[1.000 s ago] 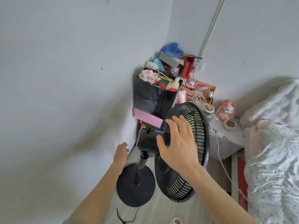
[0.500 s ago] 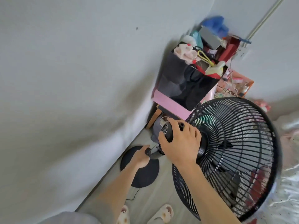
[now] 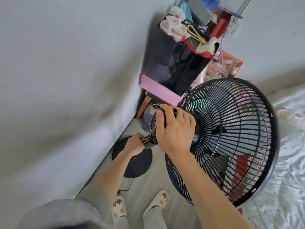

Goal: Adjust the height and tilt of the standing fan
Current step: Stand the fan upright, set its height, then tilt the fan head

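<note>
A black standing fan fills the middle and right of the head view, its round grille (image 3: 231,139) seen from behind and tilted. My right hand (image 3: 173,129) grips the black motor housing (image 3: 154,123) at the back of the fan head, fingers curled over its top. Below it, my left hand (image 3: 134,144) pinches the ribbed knob (image 3: 146,140) at the neck joint under the housing. The round black base (image 3: 137,166) lies on the floor beneath my left forearm. The pole is hidden behind my hands.
A white wall runs close along the left. A pink stool (image 3: 158,88) in the corner carries a black bag (image 3: 175,63) stuffed with items. White bedding (image 3: 290,162) lies right of the fan. The power cord (image 3: 127,185) trails on the floor near my slippered feet (image 3: 118,207).
The camera has come closer and lower over the fan. My right hand went from the grille rim to gripping the motor housing, and my left hand reached in and took the knob at the neck.
</note>
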{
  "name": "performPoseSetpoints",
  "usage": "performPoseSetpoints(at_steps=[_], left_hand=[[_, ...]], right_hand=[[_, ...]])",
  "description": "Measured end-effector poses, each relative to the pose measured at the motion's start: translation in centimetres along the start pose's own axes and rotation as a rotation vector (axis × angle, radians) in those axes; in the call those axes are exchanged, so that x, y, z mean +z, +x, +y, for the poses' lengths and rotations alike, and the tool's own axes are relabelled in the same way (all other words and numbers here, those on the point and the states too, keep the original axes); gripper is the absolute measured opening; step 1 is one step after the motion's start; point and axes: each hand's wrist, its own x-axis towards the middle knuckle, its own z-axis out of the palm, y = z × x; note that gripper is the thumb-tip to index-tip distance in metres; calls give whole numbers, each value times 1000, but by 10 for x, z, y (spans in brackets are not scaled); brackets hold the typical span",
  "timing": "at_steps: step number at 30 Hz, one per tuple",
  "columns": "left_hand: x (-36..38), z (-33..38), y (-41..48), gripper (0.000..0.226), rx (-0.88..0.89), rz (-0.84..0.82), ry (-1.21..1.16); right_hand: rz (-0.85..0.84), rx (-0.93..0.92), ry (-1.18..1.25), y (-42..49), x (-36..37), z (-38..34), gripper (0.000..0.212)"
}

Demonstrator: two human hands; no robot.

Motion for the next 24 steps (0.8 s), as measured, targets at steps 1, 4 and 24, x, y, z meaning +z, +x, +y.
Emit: performPoseSetpoints(at_steps=[1, 4, 24], left_hand=[[-2, -2, 3, 23, -18, -8, 3], [-7, -11, 19, 39, -38, -50, -4], [73, -66, 36, 26, -160, 40, 219]], right_hand=[[-4, -4, -1, 0, 0, 1, 34], [20, -29, 10, 0, 2, 1, 33], [234, -82, 13, 5, 21, 9, 24]])
